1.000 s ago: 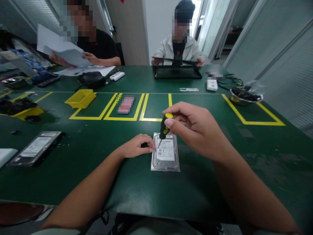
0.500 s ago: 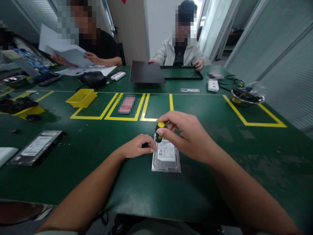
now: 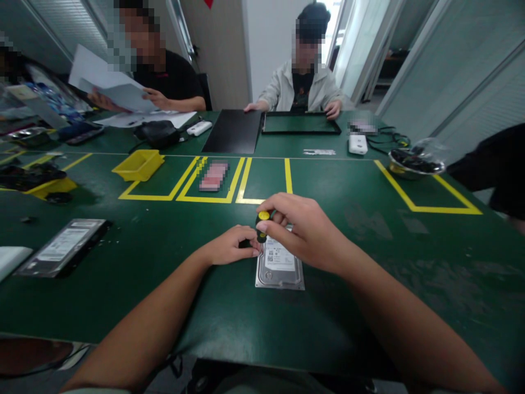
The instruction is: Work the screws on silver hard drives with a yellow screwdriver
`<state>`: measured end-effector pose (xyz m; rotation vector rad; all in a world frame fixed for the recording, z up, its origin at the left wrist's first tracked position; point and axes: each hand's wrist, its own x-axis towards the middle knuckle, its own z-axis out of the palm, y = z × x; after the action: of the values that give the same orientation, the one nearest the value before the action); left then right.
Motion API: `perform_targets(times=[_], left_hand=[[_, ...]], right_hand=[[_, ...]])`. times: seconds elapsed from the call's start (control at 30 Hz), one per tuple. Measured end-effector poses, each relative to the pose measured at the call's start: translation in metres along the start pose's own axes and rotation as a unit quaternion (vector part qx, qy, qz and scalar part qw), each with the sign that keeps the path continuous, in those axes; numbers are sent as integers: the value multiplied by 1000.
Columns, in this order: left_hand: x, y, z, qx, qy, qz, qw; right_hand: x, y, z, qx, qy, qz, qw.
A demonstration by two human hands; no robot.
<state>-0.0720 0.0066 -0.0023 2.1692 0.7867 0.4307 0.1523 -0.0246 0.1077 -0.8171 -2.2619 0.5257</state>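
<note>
A silver hard drive (image 3: 281,276) with a white label lies flat on the green table in front of me. My right hand (image 3: 301,227) is closed around the black and yellow handle of a screwdriver (image 3: 263,220), held upright over the drive's upper left part. The screwdriver's tip is hard to make out. Against the drive's left edge rests my left hand (image 3: 235,245), its fingers curled and thumb and fingertips pressed to the edge, close to the screwdriver. My right hand covers the drive's upper right part.
A second hard drive (image 3: 63,246) lies at the left beside a white object (image 3: 14,260). Farther back are a yellow bin (image 3: 139,166), a metal bowl (image 3: 414,164) of dark parts and a black panel (image 3: 232,131). Two people sit across the table; someone in dark clothing (image 3: 498,164) stands at right.
My right hand and the screwdriver have moved slightly left and down towards the drive. Across the table, a person has lowered the black panel flat. A dark-clothed person has appeared at right.
</note>
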Motion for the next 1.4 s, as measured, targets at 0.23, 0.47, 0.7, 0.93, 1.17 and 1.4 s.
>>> perform_targets(times=[0.23,0.47,0.7,0.93,1.17,1.4], left_hand=[[0,0,0,6,-1,-6,1000],[1,0,0,11,-8,-16,1000],[1,0,0,6,-10,-14,1000],[1,2,-2,-1,-9,-13,1000],[1,1,-2,4,-10,-13,1000],[0,-3,0,-1,-3,-9,1000]], right_hand=[[0,3,3,-5,14,-7,1000],[1,3,1,-29,9,-28,999],[-1,1,-6,-48,-9,-46,998],[-2,-3,-8,-44,-7,-43,998],[-4,-3,-6,-29,-3,-61,998],[-3,-3,-5,-4,-4,-54,999]])
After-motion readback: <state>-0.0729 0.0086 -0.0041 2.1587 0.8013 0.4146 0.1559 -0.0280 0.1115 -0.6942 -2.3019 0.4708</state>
